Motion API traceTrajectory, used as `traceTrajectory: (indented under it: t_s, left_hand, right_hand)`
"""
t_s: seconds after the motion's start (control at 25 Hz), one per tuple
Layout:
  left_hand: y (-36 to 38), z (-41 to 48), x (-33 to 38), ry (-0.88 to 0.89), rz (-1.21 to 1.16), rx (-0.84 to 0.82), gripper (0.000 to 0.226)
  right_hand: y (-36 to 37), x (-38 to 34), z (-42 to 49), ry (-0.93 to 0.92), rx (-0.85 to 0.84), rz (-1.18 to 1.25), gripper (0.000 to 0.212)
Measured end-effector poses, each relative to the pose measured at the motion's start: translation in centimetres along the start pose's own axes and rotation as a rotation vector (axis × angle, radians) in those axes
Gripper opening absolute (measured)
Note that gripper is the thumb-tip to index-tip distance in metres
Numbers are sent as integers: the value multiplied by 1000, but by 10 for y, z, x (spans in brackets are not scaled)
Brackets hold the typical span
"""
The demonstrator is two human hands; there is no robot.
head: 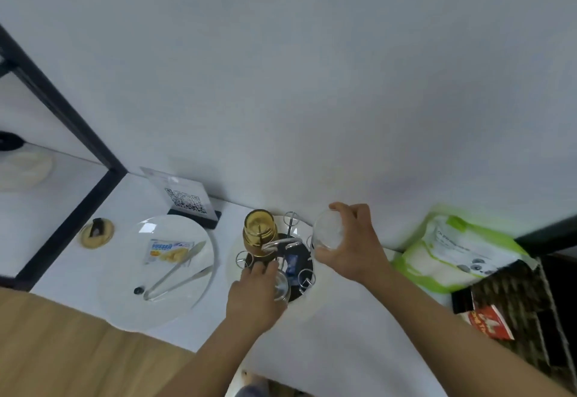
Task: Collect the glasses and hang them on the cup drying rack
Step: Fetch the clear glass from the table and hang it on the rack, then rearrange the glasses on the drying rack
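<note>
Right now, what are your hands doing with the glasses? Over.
Left hand grip on a clear glass low at the rack. Right hand holds another glass above it. Amber glass already hung. Nothing blocking.

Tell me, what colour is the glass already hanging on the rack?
Amber-gold glass, seen in the head view.

We face a plain pale wall (pixel 312 68) in soft, even light. Below it runs a white counter (pixel 343 334) — wood-toned flooring (pixel 62 349) beyond its near edge. At left, a black-framed panel (pixel 62 109) — possibly a mirror, hard to tell.
</note>
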State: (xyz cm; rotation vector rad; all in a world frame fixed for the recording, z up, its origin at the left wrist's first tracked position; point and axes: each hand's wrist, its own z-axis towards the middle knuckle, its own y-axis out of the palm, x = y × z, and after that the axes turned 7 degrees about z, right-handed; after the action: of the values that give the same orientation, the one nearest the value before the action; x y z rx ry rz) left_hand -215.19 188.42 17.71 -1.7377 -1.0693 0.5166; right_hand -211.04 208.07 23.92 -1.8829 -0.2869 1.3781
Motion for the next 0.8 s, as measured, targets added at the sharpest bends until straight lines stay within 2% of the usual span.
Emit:
traceTrajectory:
  t_s: [0.16,0.48,0.68,0.8]
  left_hand:
    - [-6,7,-12,-67,-22,26,64]
    - [-13,17,-34,-139,-99,46,66]
    - [-8,17,-36,-151,-141,59,78]
    - [-7,17,-33,-144,-23,128,83]
  right_hand:
    - [14,9,14,-21,-88,-46,86]
    - [43,37,5,93,-275,-221,89]
    - [56,46,-10,104,-313,-319,86]
    - [57,50,-10,88,-287,-336,86]
